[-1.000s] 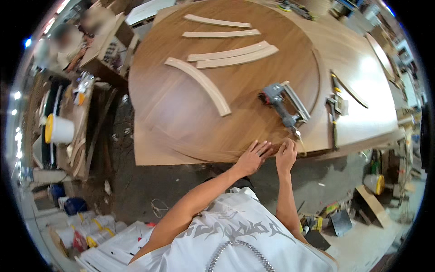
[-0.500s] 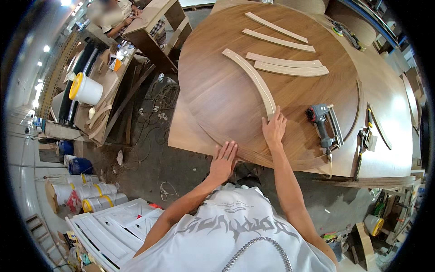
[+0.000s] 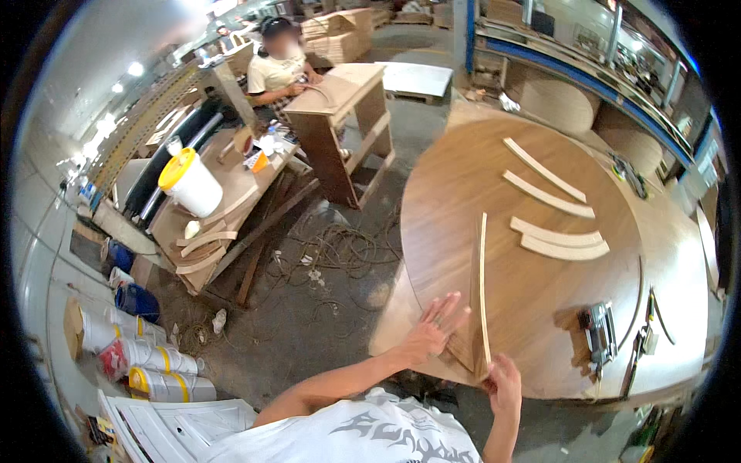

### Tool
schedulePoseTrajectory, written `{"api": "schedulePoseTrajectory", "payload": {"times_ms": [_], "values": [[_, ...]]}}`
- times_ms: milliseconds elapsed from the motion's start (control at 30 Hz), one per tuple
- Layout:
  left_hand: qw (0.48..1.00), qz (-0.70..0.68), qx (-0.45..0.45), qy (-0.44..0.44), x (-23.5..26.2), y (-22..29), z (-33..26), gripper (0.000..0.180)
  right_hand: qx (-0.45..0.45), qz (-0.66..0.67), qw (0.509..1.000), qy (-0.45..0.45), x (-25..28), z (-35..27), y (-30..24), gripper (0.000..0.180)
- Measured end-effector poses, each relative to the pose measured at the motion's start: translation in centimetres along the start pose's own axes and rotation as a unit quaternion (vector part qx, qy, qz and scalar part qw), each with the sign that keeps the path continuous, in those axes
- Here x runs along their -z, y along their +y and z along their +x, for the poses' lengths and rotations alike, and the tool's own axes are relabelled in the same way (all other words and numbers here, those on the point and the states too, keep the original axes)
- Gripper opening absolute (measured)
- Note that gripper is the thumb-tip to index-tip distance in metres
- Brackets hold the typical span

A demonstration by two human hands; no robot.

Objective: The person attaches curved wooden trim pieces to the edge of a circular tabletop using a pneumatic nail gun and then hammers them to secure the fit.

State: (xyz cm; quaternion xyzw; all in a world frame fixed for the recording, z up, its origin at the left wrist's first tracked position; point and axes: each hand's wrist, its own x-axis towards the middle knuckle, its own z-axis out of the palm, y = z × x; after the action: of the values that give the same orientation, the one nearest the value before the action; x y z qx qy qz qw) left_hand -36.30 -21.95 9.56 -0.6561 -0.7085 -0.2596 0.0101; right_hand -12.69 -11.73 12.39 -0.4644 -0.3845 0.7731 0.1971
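Observation:
A curved wooden strip (image 3: pixel 484 285) stands on its narrow edge on the round brown tabletop (image 3: pixel 540 309). The fingers of my right hand (image 3: pixel 503 378) pinch its near end at the tabletop's front rim. Left of the strip, my left hand (image 3: pixel 432 336) hovers near the rim with fingers stretched out and somewhat blurred, holding nothing. Several similar pale curved strips (image 3: pixel 559 245) lie on the far right part of the top. A nail gun (image 3: pixel 600 332) with a grey body rests to the right of my right hand.
Long-handled hand tools (image 3: pixel 641 347) lie at the right. Across the floor on the left, a workbench (image 3: pixel 166 231) carries a white bucket with a yellow lid (image 3: pixel 193 184). A co-worker (image 3: pixel 278 73) stands behind a wooden cabinet frame (image 3: pixel 340 96). Tangled hoses (image 3: pixel 347 251) lie on the floor.
My view has swung to the left and up. The curved strip, flat before, now stands on edge with its near end in my right hand. My left hand has lifted off the rim.

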Motion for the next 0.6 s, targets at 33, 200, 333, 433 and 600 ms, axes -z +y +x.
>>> {"api": "schedulePoseTrajectory", "payload": {"times_ms": [33,200,333,433,600], "values": [[0.999,0.024,-0.043,-0.01,0.1,-1.1,0.2,0.08,-0.003,-0.005,1.0,-0.011,-0.1,-0.7,0.5,0.059],[0.964,0.015,-0.264,0.001,-0.3,-3.8,1.9,0.06,-0.002,0.035,0.998,-0.055,0.0,-1.8,0.9,0.058],[0.951,0.013,-0.31,-0.012,0.0,-4.3,3.3,0.054,0.002,0.032,0.989,-0.144,0.9,-0.5,0.9,0.064],[0.941,0.041,-0.336,0.008,0.2,-4.7,4.0,0.054,-0.021,0.009,0.98,-0.196,1.1,0.7,-0.4,0.069],[0.923,0.018,-0.385,-0.007,-1.0,-6.1,5.0,0.059,-0.038,-0.03,0.971,-0.233,1.8,2.1,0.2,0.07]]}}
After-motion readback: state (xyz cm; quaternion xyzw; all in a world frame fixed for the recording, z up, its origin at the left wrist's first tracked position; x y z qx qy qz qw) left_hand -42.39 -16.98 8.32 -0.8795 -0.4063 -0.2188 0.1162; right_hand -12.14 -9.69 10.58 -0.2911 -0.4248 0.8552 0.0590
